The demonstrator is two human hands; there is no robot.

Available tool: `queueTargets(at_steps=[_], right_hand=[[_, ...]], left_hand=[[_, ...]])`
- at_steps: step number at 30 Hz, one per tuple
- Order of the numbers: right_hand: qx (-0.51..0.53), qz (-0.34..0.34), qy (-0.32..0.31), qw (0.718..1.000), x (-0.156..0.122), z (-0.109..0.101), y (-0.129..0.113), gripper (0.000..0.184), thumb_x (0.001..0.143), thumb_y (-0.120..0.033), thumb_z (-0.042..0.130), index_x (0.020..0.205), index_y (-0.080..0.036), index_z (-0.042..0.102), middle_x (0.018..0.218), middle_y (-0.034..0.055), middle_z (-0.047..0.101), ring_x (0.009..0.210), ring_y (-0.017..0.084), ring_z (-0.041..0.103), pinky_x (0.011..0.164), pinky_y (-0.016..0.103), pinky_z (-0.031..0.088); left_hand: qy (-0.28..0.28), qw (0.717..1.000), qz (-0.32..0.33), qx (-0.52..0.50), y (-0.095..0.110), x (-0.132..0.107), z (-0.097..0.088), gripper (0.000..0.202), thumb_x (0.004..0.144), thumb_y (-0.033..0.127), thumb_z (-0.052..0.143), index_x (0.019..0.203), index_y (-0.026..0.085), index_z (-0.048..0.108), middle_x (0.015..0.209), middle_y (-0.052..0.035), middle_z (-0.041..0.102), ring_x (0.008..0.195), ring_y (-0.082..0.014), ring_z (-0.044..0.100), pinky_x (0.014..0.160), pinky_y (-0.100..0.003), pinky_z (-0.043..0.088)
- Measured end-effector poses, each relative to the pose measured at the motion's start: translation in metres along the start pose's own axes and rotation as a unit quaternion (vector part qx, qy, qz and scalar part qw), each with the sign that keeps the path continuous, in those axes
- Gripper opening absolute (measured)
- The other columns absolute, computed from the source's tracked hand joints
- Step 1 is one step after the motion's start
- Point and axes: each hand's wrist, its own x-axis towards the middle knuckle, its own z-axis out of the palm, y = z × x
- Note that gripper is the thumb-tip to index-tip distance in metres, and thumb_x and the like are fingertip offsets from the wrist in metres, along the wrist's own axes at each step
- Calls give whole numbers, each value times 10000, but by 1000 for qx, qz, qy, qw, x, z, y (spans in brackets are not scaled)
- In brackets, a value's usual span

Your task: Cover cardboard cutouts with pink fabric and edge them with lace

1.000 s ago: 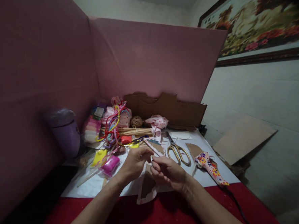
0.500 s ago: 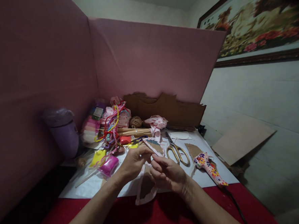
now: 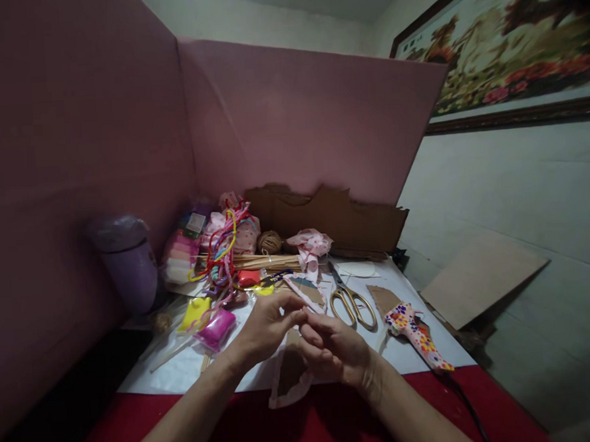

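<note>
A wedge-shaped cardboard piece with pale pink fabric along its edges hangs tilted below my fingers, partly hidden behind my right hand. The right fingers are curled in and closed around its upper side. My left hand is closed in a pinch, its fingertips against the right thumb; what lies between them is too small to make out. Just beyond the fingertips rests a second fabric-edged cardboard piece. Gold-handled scissors lie to the right of it.
A flower-patterned glue gun lies at the right beside a bare cardboard piece. Yellow clay and magenta clay packs sit left. Behind are wooden sticks, twine, pipe cleaners and pink fabric.
The left fingers have shifted slightly and their pinch looks rounder. The cardboard piece under the right hand has tilted a little. The camera view has moved very slightly.
</note>
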Motion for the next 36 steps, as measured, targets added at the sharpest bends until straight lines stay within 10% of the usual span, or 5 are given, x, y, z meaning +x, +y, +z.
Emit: queueTargets(at_steps=[24,31,36], right_hand=[[-79,-17,123,989,0,10,0,453,900,-411,405,542,-146,489,392,-42,456,243,21,269,270,138,143],[-187,-106,270,939,7,22,-1,187,753,-307,552,694,-130,569,489,-18,547,331,40,385,290,128,176],[-154,-210,340,904,7,20,-6,322,699,-369,589,512,-172,417,374,-93,363,292,11,219,296,134,129]], left_hand=[[11,1000,8,7,-1,0,-2,146,778,186,530,793,144,669,715,-38,657,690,-143,584,653,-250,440],[125,991,-38,-12,-12,5,-3,159,797,207,470,855,154,608,640,9,571,562,-107,498,524,-217,381],[213,975,-64,-25,-12,10,-13,192,830,297,414,782,164,544,543,48,476,461,-92,425,443,-205,334]])
